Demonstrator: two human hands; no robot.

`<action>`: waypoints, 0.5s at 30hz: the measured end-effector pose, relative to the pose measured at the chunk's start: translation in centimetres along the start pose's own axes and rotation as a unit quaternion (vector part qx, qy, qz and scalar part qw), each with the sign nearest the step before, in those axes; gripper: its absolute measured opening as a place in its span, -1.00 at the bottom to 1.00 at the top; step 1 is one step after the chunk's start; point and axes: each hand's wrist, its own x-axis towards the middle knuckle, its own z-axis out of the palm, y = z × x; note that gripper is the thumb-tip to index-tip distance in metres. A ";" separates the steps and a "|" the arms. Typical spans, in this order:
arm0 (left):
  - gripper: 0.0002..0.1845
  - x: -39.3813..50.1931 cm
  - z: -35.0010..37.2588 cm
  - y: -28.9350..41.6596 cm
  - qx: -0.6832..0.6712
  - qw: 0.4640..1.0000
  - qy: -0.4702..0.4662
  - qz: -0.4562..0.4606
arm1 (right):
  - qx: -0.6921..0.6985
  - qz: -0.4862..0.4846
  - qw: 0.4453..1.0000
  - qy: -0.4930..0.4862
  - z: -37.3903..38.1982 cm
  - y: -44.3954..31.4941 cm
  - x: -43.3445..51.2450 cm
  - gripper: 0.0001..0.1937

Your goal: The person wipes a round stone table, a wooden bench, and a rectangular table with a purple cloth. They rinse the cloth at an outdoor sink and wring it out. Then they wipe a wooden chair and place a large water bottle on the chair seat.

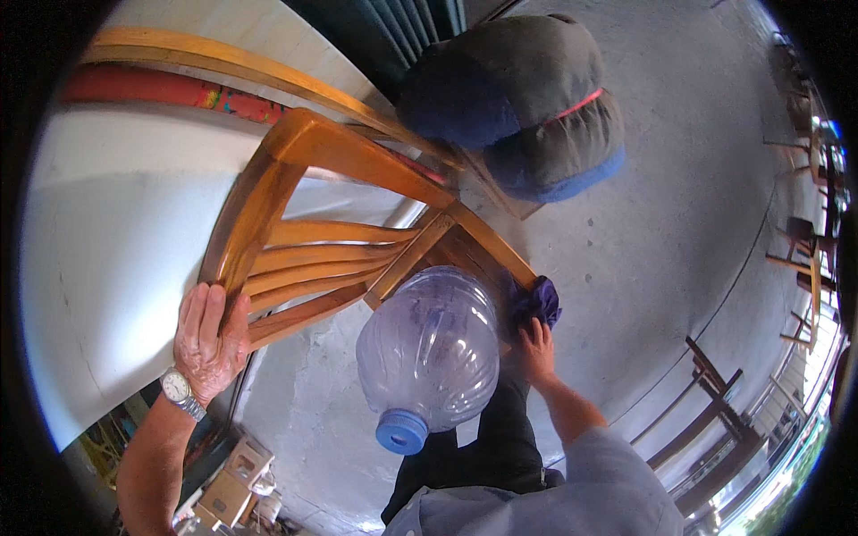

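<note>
My left hand (213, 342), with a wristwatch on the wrist, grips the top rail of a wooden slat-back chair (335, 151) at the left. The chair lies tipped, its curved slats facing left and a leg or frame bar pointing right. A dark purple cloth (536, 301) is bunched over the end of that bar, and my right hand (538, 345) presses on it from below. Between my hands a large clear plastic water bottle (432, 348) with a blue cap (401, 432) rests in front of the chair, its cap towards me. What supports the bottle is hidden.
A pale tabletop or panel (100, 221) fills the left side, with a red roll (147, 87) and a wooden strip (201, 53) on it. A stuffed grey and blue bundle (536, 107) stands beyond the chair. Cardboard boxes (226, 499) lie lower left; wooden furniture (724, 409) stands right.
</note>
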 end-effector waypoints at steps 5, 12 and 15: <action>-0.46 0.7 -0.5 -0.1 0.016 1.000 -0.004 -0.009 | -0.025 0.081 0.992 0.093 4.0 -5.0 -0.2 -0.35; 0.00 2.2 -2.6 12.8 -0.334 0.932 0.089 -0.104 | 0.082 0.103 0.986 -0.100 3.4 -4.8 0.3 -0.46; 0.08 2.4 -2.3 20.4 -0.544 0.819 0.020 -0.179 | 0.180 0.121 0.974 -0.065 2.8 -4.1 1.1 -0.48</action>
